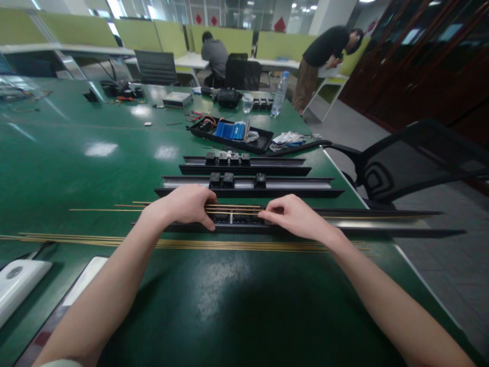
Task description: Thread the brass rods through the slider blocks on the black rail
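Across a long black rail (385,232) in front of me, several thin brass rods (237,209) lie lengthwise over dark square blocks (241,219). My left hand (187,205) straddles this rail, thumb at the near side and fingers at the far side, with the rods running beneath the palm. At the rods' right end, thumb and fingertips of my right hand (288,216) are pinched together on them. The exact contact under both hands is partly hidden. Nearer to me, a loose bundle of brass rods (244,245) rests on the green table (267,300).
Two shorter black rails (305,192) (275,171) with blocks lie beyond. Behind them are a black tray (263,140), white gloves (288,140) and a water bottle (280,94). White devices (23,278) lie front left. A mesh chair (416,153) stands right; two people are further back.
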Action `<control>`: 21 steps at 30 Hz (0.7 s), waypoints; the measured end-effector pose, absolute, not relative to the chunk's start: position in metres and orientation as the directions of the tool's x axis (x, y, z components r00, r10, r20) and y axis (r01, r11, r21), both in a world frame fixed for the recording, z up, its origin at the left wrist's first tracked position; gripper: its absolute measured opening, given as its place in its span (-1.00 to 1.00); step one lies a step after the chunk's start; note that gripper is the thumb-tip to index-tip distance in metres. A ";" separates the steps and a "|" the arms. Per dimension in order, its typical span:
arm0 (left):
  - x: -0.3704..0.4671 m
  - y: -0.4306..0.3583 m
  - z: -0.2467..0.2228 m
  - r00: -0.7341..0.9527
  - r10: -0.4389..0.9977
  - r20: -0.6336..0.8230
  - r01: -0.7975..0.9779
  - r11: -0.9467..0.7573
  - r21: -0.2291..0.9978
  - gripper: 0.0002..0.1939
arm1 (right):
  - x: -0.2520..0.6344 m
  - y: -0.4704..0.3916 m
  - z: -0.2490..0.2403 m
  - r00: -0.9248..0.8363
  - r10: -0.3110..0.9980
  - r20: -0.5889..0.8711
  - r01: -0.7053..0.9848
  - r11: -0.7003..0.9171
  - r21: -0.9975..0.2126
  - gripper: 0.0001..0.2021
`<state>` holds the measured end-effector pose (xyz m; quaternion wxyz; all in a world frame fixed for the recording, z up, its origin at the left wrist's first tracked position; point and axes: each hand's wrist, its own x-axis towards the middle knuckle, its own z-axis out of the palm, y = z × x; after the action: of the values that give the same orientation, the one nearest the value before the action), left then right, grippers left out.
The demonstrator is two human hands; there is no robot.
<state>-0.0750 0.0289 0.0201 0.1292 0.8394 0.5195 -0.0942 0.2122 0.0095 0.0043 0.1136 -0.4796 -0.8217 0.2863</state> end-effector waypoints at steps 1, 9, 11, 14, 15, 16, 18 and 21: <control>-0.075 0.029 0.020 0.443 0.847 -0.294 0.896 -0.428 0.116 -0.36 | 0.213 0.010 0.004 -0.518 0.851 -0.091 0.719 0.376 -0.584 -0.51; -0.076 0.030 0.018 0.450 0.841 -0.300 0.892 -0.437 0.114 -0.35 | 0.220 0.014 0.002 -0.547 0.825 -0.141 0.718 0.376 -0.585 -0.54; -0.076 0.030 0.018 0.451 0.842 -0.296 0.892 -0.437 0.116 -0.36 | 0.223 0.015 0.002 -0.559 0.813 -0.161 0.724 0.384 -0.573 -0.54; -0.077 0.030 0.018 0.451 0.844 -0.291 0.892 -0.437 0.116 -0.37 | 0.225 0.016 0.003 -0.578 0.796 -0.177 0.725 0.402 -0.559 -0.55; -0.077 0.030 0.018 0.452 0.843 -0.290 0.891 -0.438 0.118 -0.37 | 0.226 0.016 0.004 -0.585 0.791 -0.180 0.723 0.408 -0.557 -0.55; -0.077 0.030 0.018 0.454 0.843 -0.289 0.891 -0.438 0.121 -0.36 | 0.227 0.017 0.004 -0.590 0.787 -0.182 0.721 0.412 -0.557 -0.54; -0.077 0.031 0.017 0.455 0.842 -0.288 0.890 -0.438 0.127 -0.36 | 0.229 0.017 0.004 -0.596 0.780 -0.192 0.720 0.413 -0.558 -0.54; -0.077 0.031 0.017 0.458 0.842 -0.285 0.889 -0.439 0.129 -0.36 | 0.231 0.018 0.004 -0.596 0.775 -0.208 0.723 0.406 -0.559 -0.53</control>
<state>-0.0771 0.0308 0.0171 0.1308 0.8437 0.5130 -0.0894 0.2308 0.0179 0.0045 0.0421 -0.4474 -0.8374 0.3111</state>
